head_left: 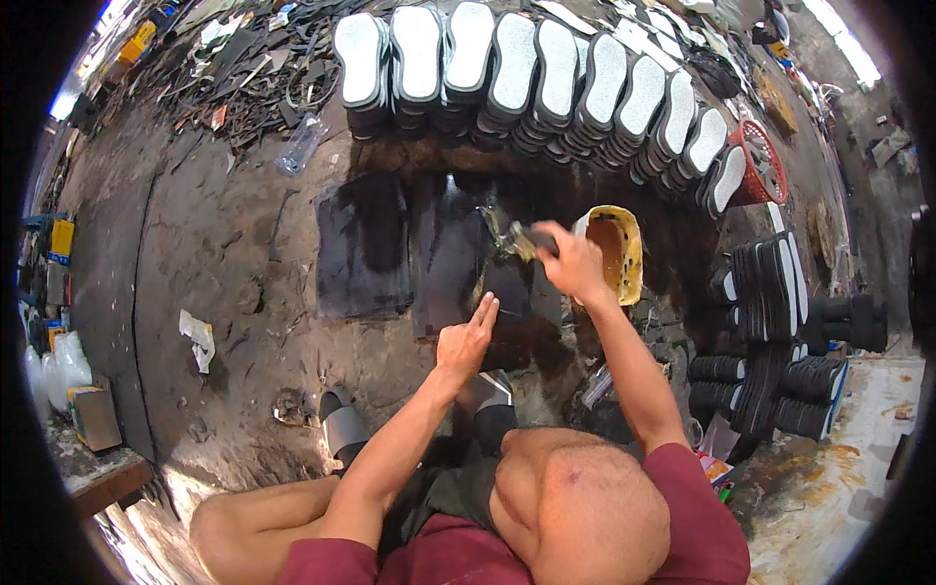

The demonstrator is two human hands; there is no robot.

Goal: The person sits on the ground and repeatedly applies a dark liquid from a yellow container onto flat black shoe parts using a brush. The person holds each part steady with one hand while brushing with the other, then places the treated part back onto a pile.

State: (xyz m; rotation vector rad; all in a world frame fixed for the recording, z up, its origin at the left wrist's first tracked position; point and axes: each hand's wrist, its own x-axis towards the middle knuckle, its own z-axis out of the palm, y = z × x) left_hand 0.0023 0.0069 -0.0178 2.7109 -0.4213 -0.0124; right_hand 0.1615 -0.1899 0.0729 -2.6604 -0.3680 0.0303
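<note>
My right hand (573, 263) is closed around the dark handle of a brush (515, 240), whose head is over a dark, shiny sheet (447, 253) on the ground. Two fingers of my left hand (464, 343) stretch forward and touch the near part of the sheets, while its other fingers curl in; it holds nothing. A second dark sheet (363, 278) lies flat to the left. Just right of the brush stands a yellow-rimmed tub (638, 255) with brownish liquid inside.
Stacks of white-topped insoles (512, 63) curve along the far side, with more dark stacks (765, 292) at right. A red basket (765, 166) stands behind them. Scraps (253, 83) litter the far left, near a clear plastic bottle (302, 144). My shoes are close below the sheets.
</note>
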